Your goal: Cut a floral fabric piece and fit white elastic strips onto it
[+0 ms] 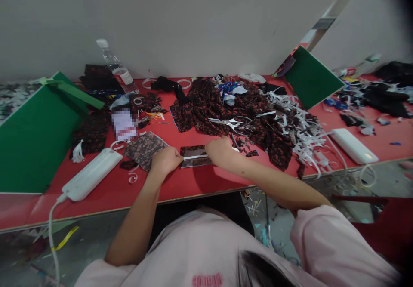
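Both hands work on one small rectangular piece of dark floral fabric (pixel 195 156) that lies flat on the red table (pixel 193 183), near its front edge. The left hand (pixel 166 160) is curled, its fingers drawn together and pinching the piece's left end, with the knuckles turned up toward the camera. The right hand (pixel 221 150) rests on the opposite end, fingers bent down and pressing or gripping that edge; the fingertips themselves are hidden under the hand, so the exact grip cannot be told. Between the two hands a pale strip (pixel 195 157) runs lengthwise along the middle of the piece.

The step in hand looks like laying and smoothing the strip onto the fabric, or folding the fabric along it, with the piece stretched taut from both ends. The next move would seem to call for keeping both ends held down so the strip stays straight, and for a tool within reach.

Just beyond the right hand lie scissors (pixel 234 123) on a heap of the same floral cloth (pixel 213 104). Farther to the right of that hand is a tangle of white paper trimmings (pixel 303 132). Just to the left of the left hand lies another floral fabric piece (pixel 143 148), and farther left a white power strip (pixel 92 174). A plastic water bottle (pixel 118 69) stands well beyond the left hand.
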Action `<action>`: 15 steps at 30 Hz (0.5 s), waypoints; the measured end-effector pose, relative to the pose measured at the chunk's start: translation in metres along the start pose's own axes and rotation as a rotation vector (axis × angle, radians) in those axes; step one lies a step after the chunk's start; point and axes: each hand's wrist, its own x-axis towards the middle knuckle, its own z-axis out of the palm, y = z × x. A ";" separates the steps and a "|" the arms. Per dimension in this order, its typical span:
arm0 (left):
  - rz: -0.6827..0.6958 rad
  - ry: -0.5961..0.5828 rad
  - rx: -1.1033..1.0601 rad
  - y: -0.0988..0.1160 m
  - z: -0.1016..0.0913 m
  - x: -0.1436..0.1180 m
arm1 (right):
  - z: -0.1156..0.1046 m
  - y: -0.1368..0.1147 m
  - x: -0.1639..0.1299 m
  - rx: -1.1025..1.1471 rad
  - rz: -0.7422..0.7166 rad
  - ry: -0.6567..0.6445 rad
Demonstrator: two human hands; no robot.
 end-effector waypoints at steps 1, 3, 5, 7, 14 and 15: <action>0.002 -0.004 0.003 0.000 -0.001 0.000 | 0.000 0.000 0.000 -0.001 -0.002 0.001; 0.004 -0.008 0.008 0.000 -0.001 0.001 | 0.000 0.001 0.000 -0.003 -0.007 0.003; 0.002 -0.010 0.013 0.001 -0.002 0.001 | 0.000 0.001 0.000 -0.004 -0.011 0.004; 0.003 -0.012 0.017 0.003 -0.002 0.002 | 0.001 0.001 -0.001 -0.006 -0.014 0.005; 0.004 -0.032 -0.017 0.001 -0.012 0.006 | 0.000 -0.002 -0.004 -0.019 -0.032 0.008; 0.004 -0.031 -0.028 -0.001 -0.015 0.006 | 0.000 -0.002 -0.004 -0.021 -0.032 0.008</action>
